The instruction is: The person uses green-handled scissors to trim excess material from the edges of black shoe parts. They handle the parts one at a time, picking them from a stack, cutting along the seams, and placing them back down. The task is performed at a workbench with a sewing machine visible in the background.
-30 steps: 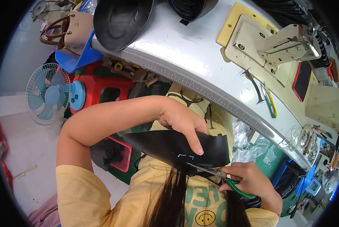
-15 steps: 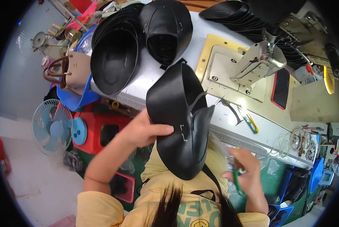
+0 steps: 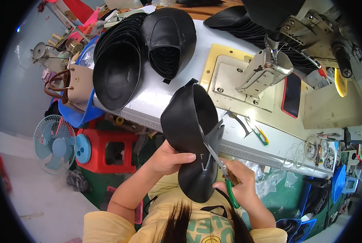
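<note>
A black leather shoe upper with an open throat is in front of me, tilted over my lap. My left hand grips its left side, thumb lying on the outer face beside small silvery marks. In my right hand are green-handled scissors, their blades reaching up along the right edge of the upper at its opening. Whether the blades close on material there is hard to see. More black uppers sit stacked on the table, with another nested group beside them.
A sewing machine stands on the right of the table. Near it lie a red-edged phone, a green-and-yellow cutter and a dark pointed tool. Left of me are a handbag, a fan and a red stool.
My right hand has moved up and left, bringing the scissors against the upper's edge. The upper has shifted slightly down, and my left hand has moved a little right with it.
</note>
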Action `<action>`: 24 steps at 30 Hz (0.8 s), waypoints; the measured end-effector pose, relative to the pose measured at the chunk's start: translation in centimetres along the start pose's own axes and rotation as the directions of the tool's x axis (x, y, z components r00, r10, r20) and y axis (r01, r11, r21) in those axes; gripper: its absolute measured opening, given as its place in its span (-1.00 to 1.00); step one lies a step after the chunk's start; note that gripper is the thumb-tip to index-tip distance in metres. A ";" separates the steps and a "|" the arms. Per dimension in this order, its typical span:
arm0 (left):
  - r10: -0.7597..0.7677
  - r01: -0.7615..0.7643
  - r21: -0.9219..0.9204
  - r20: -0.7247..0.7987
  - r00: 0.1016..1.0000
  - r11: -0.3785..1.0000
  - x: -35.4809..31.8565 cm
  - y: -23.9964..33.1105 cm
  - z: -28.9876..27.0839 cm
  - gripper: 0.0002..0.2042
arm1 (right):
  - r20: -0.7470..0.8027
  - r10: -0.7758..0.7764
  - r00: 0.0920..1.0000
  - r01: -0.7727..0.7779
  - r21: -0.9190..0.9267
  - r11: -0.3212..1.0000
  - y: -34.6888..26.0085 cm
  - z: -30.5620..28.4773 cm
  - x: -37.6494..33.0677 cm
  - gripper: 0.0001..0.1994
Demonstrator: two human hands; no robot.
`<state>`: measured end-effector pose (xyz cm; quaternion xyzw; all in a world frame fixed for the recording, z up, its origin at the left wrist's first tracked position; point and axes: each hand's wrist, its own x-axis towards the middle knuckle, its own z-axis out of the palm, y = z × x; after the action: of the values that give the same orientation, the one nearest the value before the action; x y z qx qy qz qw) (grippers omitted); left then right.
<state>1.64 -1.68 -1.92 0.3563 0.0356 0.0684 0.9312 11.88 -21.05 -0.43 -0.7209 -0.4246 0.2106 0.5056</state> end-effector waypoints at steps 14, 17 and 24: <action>0.174 -0.157 0.170 -0.095 0.980 0.973 0.4 1.4 2.0 -0.67 | -0.076 -0.015 0.997 0.003 -0.156 0.988 -0.9 0.0 -0.8 -0.40; 0.217 -0.192 0.229 -0.089 0.972 0.954 0.5 0.6 2.6 -0.69 | -0.125 -0.035 0.991 0.015 -0.161 0.987 -1.2 0.2 -0.3 -0.40; 0.197 -0.179 0.195 -0.078 0.977 0.964 0.6 0.2 2.6 -0.67 | -0.117 0.021 0.993 -0.038 -0.144 0.989 -1.2 0.2 -0.5 -0.40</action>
<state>2.54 -3.11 0.15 0.4403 0.0529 0.1702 0.8800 10.96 -21.17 0.51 -0.7729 -0.3984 0.1445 0.4722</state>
